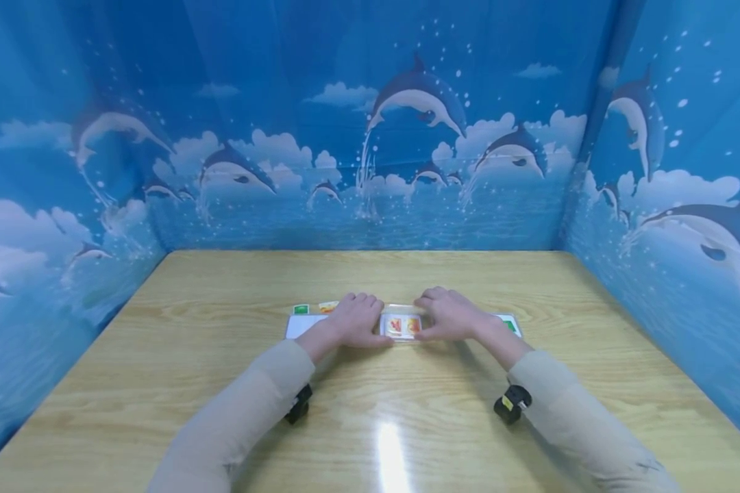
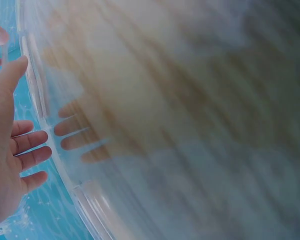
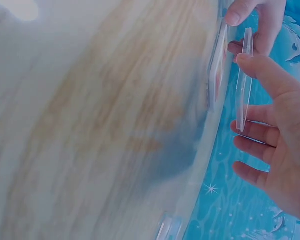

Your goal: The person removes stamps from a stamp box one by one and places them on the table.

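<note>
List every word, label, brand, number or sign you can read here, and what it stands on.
No text can be read in any view.
Picture cards between the left hand and right hand: too small to tell any lettering.
Green card left of the left hand: too small.
Yellow patch on the right wrist's black device: too blurred to read.

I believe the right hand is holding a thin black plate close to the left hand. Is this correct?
Not quite: the thin plate in the right hand, close to the left hand, is clear, not black; the right wrist view shows it.
</note>
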Demonstrator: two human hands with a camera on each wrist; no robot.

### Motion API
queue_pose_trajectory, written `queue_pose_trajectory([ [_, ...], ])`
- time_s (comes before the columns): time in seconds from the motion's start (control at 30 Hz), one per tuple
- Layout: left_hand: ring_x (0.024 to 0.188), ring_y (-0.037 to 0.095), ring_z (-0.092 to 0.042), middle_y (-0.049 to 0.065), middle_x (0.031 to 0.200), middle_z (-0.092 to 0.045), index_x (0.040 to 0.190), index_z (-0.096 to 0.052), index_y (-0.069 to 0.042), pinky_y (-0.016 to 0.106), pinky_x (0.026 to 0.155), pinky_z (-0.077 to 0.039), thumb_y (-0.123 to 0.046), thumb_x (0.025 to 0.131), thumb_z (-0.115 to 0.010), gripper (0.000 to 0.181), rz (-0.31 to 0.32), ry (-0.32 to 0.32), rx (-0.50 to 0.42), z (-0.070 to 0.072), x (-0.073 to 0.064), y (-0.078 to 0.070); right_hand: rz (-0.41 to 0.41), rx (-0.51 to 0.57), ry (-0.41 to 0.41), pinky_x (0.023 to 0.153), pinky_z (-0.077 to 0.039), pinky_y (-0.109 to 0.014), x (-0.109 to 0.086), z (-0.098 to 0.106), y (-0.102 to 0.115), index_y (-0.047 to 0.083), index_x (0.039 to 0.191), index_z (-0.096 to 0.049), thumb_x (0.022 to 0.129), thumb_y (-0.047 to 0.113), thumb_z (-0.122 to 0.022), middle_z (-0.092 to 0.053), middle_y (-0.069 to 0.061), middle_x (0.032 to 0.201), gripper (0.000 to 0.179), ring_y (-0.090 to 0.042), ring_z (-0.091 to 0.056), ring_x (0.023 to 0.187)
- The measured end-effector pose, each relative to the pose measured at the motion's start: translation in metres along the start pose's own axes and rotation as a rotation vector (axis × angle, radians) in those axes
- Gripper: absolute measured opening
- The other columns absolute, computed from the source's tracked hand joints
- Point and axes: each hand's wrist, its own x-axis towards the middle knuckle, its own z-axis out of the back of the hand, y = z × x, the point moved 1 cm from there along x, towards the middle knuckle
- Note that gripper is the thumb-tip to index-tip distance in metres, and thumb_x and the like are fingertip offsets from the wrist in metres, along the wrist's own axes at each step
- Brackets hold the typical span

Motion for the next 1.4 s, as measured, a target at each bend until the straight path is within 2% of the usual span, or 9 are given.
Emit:
queue_pose_trajectory([
  [0.37,0.103,0.023,-0.049,0.009,0.111,-0.054,0.121,-0.051,-0.003,0.039,0.094,-0.038,-0.064,0.084,-0.047,0.071,-0.021,0.008,-0.010,-0.003,0.000,-0.001,0.026,-0.002,-0.021,0.093,-0.041,-0.047,-0.018,0.005,0.002,0.000,0.126,-0.053,0.076,0.047,-0.069,-0.054,-0.017,0.122,0.070,-0.031,-0.050,0.110],
  [0.63,0.103,0.021,-0.048,0.008,0.112,-0.053,0.122,-0.051,-0.004,0.040,0.095,-0.037,-0.066,0.084,-0.044,0.073,-0.023,0.052,0.024,-0.001,0.002,-0.002,0.043,-0.005,-0.028,0.092,-0.041,-0.047,-0.030,0.009,0.008,0.001,0.126,-0.054,0.075,0.048,-0.070,-0.054,-0.015,0.121,0.071,-0.030,-0.050,0.110],
  [0.8,0.100,0.020,-0.048,0.007,0.109,-0.053,0.120,-0.052,-0.005,0.038,0.091,-0.038,-0.065,0.085,-0.044,0.070,-0.032,0.065,0.026,-0.001,0.003,-0.001,0.044,-0.018,-0.016,0.087,-0.043,-0.041,-0.035,0.008,0.014,0.004,0.126,-0.055,0.074,0.049,-0.070,-0.053,-0.012,0.116,0.071,-0.025,-0.050,0.103],
  [0.97,0.100,0.021,-0.048,0.008,0.109,-0.053,0.119,-0.053,-0.005,0.038,0.090,-0.039,-0.065,0.085,-0.045,0.070,-0.023,0.086,0.019,-0.001,0.004,-0.001,0.088,-0.044,-0.017,0.081,-0.044,-0.036,-0.039,0.004,0.020,0.004,0.122,-0.058,0.073,0.050,-0.071,-0.053,-0.008,0.108,0.069,-0.020,-0.049,0.095],
  [1.2,0.097,0.019,-0.047,0.005,0.106,-0.051,0.119,-0.054,-0.006,0.037,0.089,-0.039,-0.062,0.085,-0.049,0.065,-0.007,0.114,-0.002,0.001,0.005,0.000,0.108,-0.052,0.021,0.086,-0.041,-0.038,-0.042,0.000,0.030,0.005,0.119,-0.060,0.073,0.053,-0.070,-0.053,-0.005,0.109,0.067,-0.019,-0.048,0.100],
  [1.4,0.102,0.020,-0.048,0.007,0.111,-0.052,0.123,-0.054,-0.005,0.039,0.092,-0.039,-0.063,0.085,-0.047,0.069,-0.016,0.115,0.006,0.003,0.004,-0.001,0.108,-0.093,0.044,0.092,-0.038,-0.042,-0.043,-0.005,0.039,0.007,0.119,-0.059,0.073,0.057,-0.067,-0.054,-0.005,0.112,0.068,-0.021,-0.048,0.106],
])
